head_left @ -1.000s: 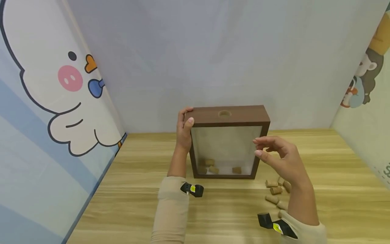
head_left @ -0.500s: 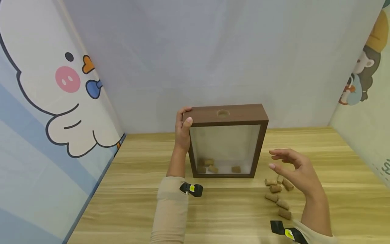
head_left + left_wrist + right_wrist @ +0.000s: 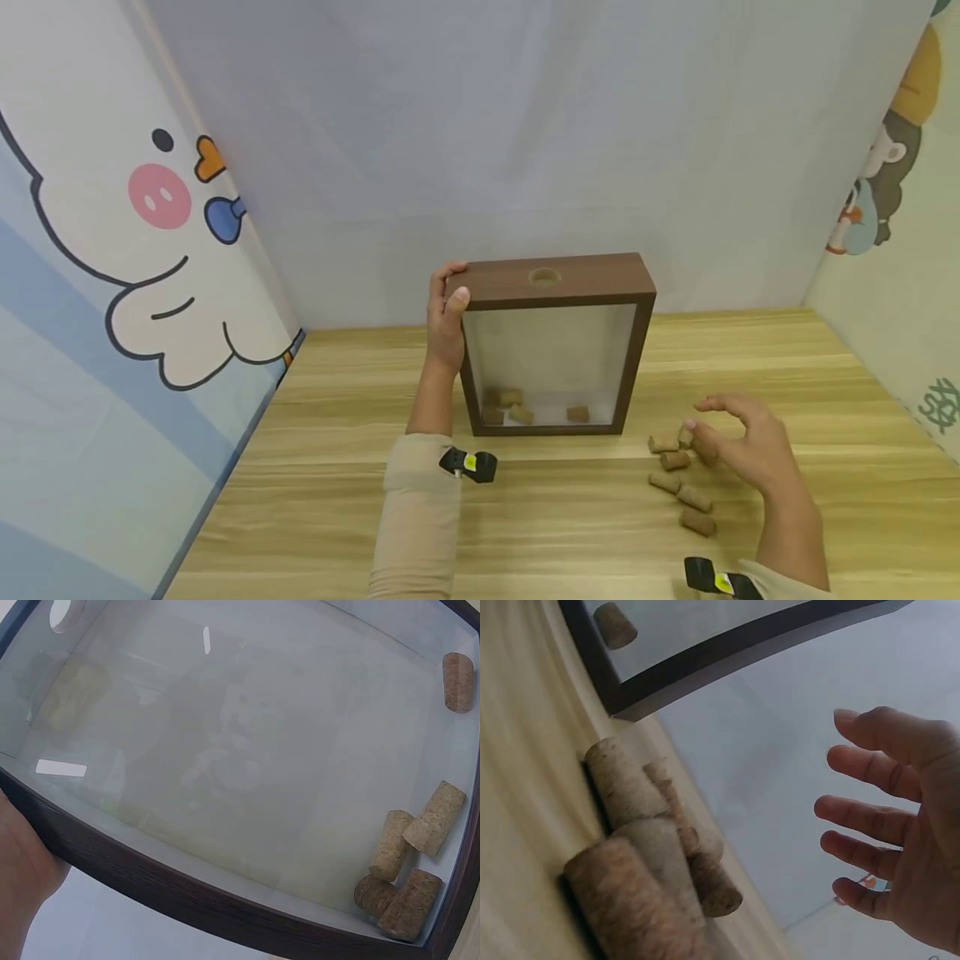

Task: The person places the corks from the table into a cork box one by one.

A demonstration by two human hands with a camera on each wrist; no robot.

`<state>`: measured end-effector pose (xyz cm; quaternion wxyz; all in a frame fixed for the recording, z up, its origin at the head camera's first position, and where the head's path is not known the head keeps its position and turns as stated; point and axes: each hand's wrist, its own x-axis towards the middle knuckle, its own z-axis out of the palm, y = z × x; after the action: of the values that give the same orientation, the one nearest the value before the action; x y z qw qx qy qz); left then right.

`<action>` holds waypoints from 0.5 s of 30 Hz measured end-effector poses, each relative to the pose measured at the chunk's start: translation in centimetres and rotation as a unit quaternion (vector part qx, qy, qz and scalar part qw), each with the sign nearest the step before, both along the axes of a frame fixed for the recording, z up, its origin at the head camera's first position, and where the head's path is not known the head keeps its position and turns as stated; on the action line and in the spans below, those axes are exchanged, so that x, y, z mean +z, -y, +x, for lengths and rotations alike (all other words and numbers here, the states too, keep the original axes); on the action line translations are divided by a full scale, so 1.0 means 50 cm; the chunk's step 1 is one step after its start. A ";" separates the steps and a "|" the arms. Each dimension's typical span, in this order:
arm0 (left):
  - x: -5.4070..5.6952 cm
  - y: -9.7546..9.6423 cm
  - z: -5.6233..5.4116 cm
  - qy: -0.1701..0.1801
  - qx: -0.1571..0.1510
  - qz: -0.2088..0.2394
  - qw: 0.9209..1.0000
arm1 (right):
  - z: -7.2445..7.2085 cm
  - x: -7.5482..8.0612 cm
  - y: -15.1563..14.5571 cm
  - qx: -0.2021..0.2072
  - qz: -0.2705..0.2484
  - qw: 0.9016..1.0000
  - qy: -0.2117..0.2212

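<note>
A dark brown wooden shadow box (image 3: 555,281) with a clear front and a round hole in its top stands upright on the table. My left hand (image 3: 446,325) grips its upper left corner, thumb on the front edge and fingers behind. Several corks (image 3: 409,904) lie inside at the bottom, most of them bunched in one corner. To the right of the box, my right hand (image 3: 750,442) hovers over a loose group of corks (image 3: 675,460), its fingers apart and relaxed with nothing between them. The right wrist view shows the corks (image 3: 641,900) close by, below the spread fingers.
The wood-grain table (image 3: 322,500) reaches back to a pale grey cloth wall (image 3: 480,167). Side panels with cartoon prints stand at left (image 3: 157,200) and right (image 3: 885,192). Each sleeve carries a small black camera mount (image 3: 468,464).
My right hand has moved away from the box's front, rightward and down to the loose corks. The left hand keeps its grip on the box; the head view has shifted slightly.
</note>
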<state>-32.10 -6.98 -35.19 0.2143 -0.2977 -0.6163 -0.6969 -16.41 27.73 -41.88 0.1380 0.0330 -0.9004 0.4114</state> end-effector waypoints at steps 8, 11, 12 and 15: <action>0.004 0.001 0.004 0.001 0.002 -0.003 1.000 | 0.009 -0.047 -0.022 -0.021 0.033 0.998 0.048; 0.005 0.001 0.005 0.002 0.002 -0.003 1.000 | 0.010 -0.061 -0.032 -0.022 0.044 0.996 0.069; 0.005 0.001 0.006 0.002 0.002 -0.003 1.000 | 0.009 -0.066 -0.035 -0.021 0.050 0.996 0.073; 0.005 0.001 0.006 0.002 0.003 -0.002 1.000 | 0.008 -0.079 -0.042 -0.015 0.066 0.994 0.087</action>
<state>-31.78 -7.03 -34.92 0.2149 -0.2947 -0.6193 -0.6953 -15.99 29.83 -45.81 0.0633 -0.0075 -0.9344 0.3505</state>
